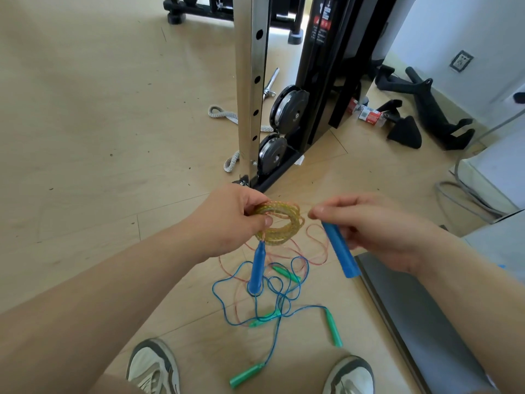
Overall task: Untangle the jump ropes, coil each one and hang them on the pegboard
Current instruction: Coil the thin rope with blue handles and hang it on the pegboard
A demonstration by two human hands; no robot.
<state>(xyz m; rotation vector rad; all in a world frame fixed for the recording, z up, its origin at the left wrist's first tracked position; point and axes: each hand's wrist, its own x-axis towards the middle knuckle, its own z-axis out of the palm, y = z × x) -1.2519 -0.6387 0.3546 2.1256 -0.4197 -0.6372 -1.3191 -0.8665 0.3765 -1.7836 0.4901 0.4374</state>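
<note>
My left hand (233, 217) pinches a small coil of yellow jump rope (281, 226) in the air. One blue handle (257, 268) of that rope hangs down from the coil. My right hand (377, 231) grips the rope's other blue handle (341, 251), close to the right of the coil. On the floor below lies a tangle of blue rope (272, 291) with green handles (333, 327) and thin pink rope (318, 251) mixed in. Another green handle (246, 375) lies between my shoes. No pegboard is in view.
A weight machine with a chrome post (251, 89) and black pulleys (289, 109) stands just beyond my hands. Black attachments (426, 109) and a grey cable (460, 194) lie at the right. A grey mat edge (412, 322) runs at my right. My two shoes (154, 365) are at the bottom.
</note>
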